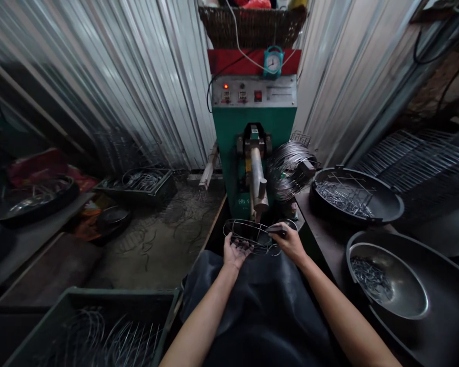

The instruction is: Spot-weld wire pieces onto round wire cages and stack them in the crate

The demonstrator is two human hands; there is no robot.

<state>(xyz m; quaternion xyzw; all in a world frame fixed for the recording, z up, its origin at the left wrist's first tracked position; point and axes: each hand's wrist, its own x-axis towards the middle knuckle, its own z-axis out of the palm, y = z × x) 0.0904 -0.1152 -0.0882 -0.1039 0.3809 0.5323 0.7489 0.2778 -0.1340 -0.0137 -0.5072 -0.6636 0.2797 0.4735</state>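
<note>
wire basket (248, 232) oval, thin silver rods, open mesh; left hand (235, 253) holding underside, right hand (290, 242) gripping rim.

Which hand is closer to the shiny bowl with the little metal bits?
Right. The right hand grips the wire basket on the side toward the shiny bowl; the left hand holds the basket's far side.

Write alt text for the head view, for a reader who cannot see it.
The left hand and right hand hold a wire basket before a green machine. A bowl of wire pieces sits at right, a crate of wire at lower left.
</note>
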